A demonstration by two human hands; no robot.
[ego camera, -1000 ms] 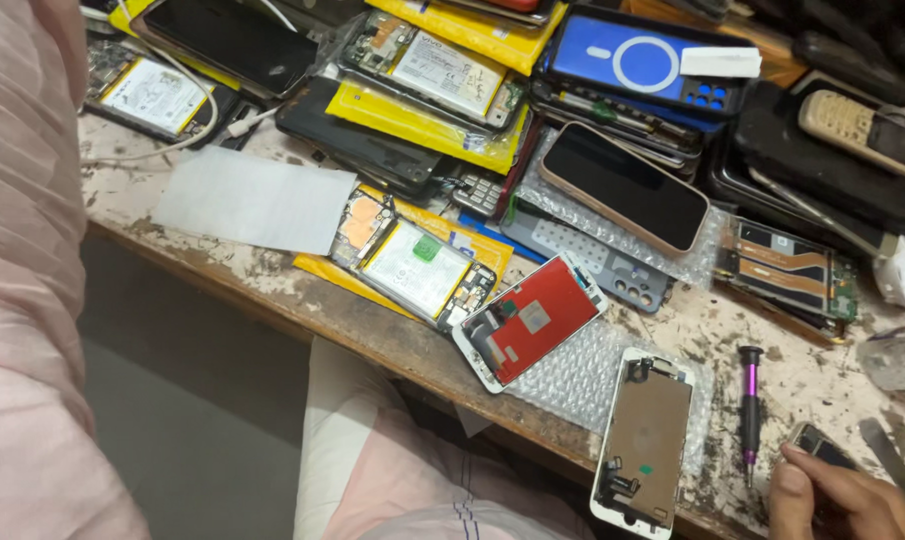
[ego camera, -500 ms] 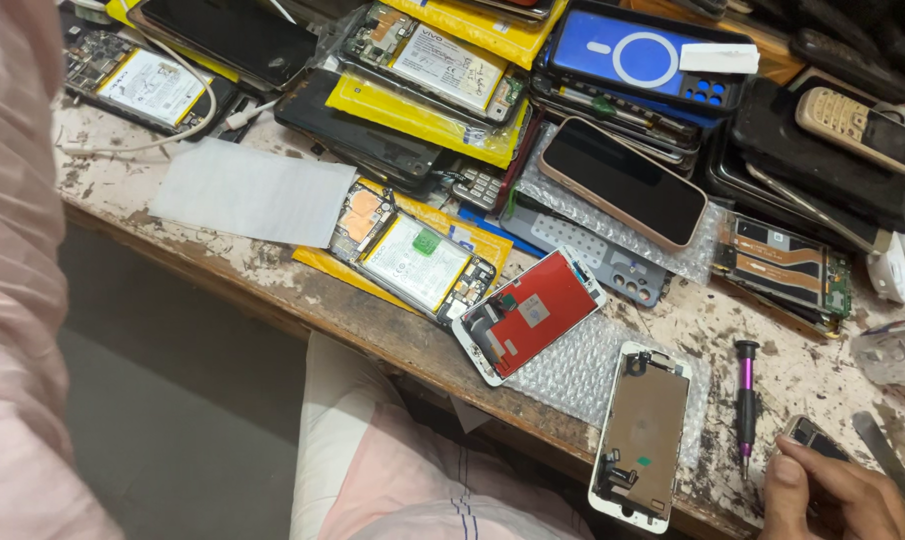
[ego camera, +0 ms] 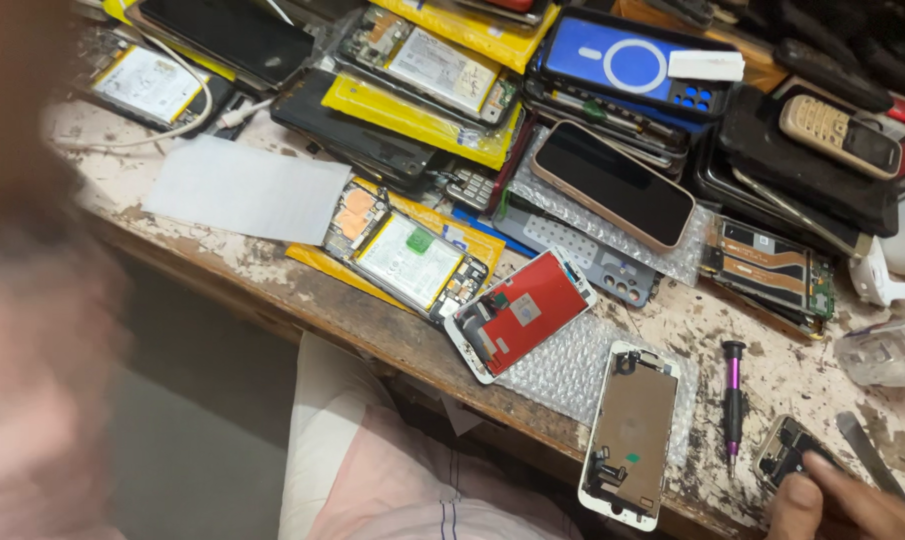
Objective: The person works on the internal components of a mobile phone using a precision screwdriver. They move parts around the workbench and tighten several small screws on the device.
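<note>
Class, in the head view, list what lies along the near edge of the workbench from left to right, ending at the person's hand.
White sheet → opened phone with white battery → red-backed screen panel → white-framed screen panel → purple-banded screwdriver → small phone part → hand.

A small dark phone part [ego camera: 788, 452], boxy with metal edges and a shadowed inner face, is seen lying flat on the worn, paint-flecked workbench [ego camera: 273, 272] at the lower right corner of the view. Its near end is touched and partly covered by the fingers of the right hand [ego camera: 841, 503], so its full outline cannot be made out. It is set just right of a black screwdriver with a purple band [ego camera: 735, 402], and near a white-framed screen panel lying face down [ego camera: 632, 434].
</note>
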